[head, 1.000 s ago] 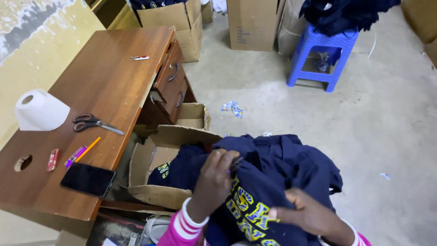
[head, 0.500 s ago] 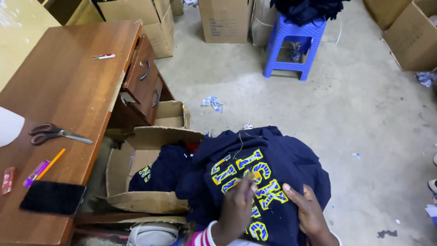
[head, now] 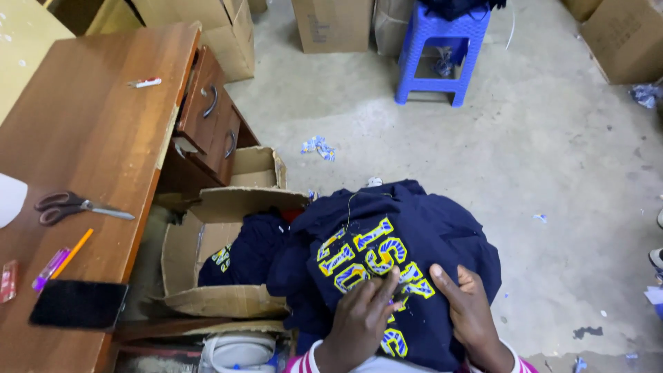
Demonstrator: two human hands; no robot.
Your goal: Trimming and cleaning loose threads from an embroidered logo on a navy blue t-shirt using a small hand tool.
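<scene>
Left hand (head: 360, 319) flat on the navy sweatshirt (head: 407, 242), fingers (head: 387, 284) pinched together on the yellow-and-blue lettering; can't tell if that grip actually has fabric or thread in it. Right hand (head: 471, 316) just beside it, grip open, palm and fingers pressed flat on the cloth, holding nothing. Sweatshirt bunched over the person's lap, lettering up, left edge spilling toward the open cardboard box (head: 207, 276) on the floor. More navy garments (head: 248, 249) inside that box. Wooden counter (head: 90, 138) to the left: black phone (head: 78, 304) at near edge, orange pencil (head: 71, 253), purple marker (head: 50, 269), scissors (head: 72, 206) further up, drawers (head: 214, 121) partly pulled out. Far end: blue plastic stool (head: 438, 52) on the concrete floor (head: 552, 173), cardboard cartons (head: 331, 24) behind it
</scene>
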